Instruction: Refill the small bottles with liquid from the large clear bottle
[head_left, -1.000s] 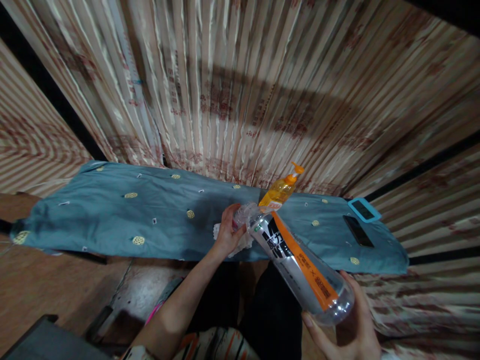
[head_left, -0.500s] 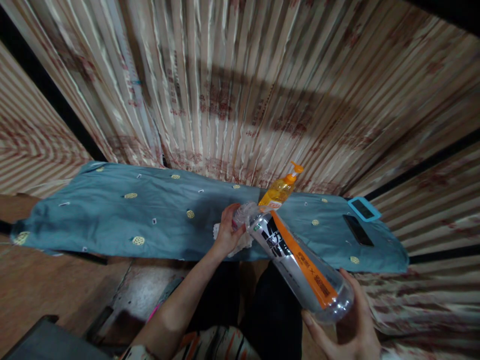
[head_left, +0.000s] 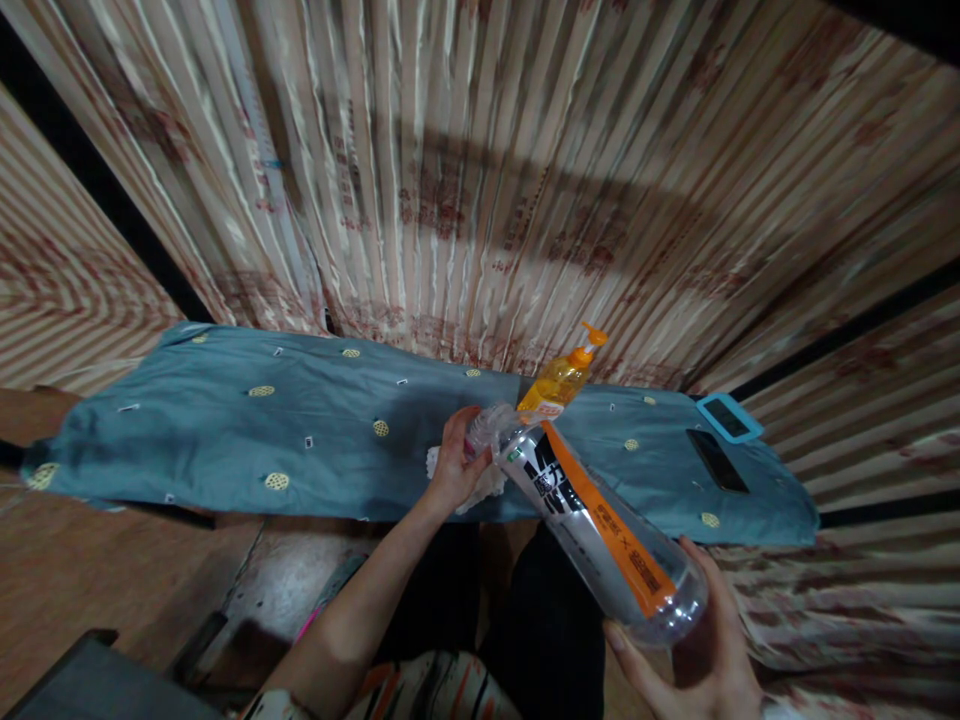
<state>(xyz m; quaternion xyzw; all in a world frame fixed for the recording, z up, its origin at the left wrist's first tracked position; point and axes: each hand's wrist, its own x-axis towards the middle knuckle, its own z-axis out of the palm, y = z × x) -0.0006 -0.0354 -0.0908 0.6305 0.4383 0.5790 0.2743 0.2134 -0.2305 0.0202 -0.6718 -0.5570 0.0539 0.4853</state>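
My right hand (head_left: 694, 650) is wrapped round the base of a large clear plastic bottle (head_left: 592, 525) with a silver and orange label. The bottle is tilted, its neck pointing up and left toward my left hand (head_left: 456, 460). The fingers of that hand close round a small ribbed clear plastic container (head_left: 487, 428) at the bottle's mouth; its exact kind is unclear. Below my left hand, a white scallop-edged piece, cloth or paper (head_left: 491, 487), lies partly hidden. Just behind the bottle's neck stands an orange pump bottle (head_left: 559, 382) with yellow liquid.
A teal patterned cloth (head_left: 225, 430) covers the long narrow table. A dark phone (head_left: 718, 461) and a light-blue framed device (head_left: 729, 418) lie at its right end. Pleated curtains (head_left: 450, 180) hang behind, with dark poles at both sides. A grey object (head_left: 97, 680) is at lower left.
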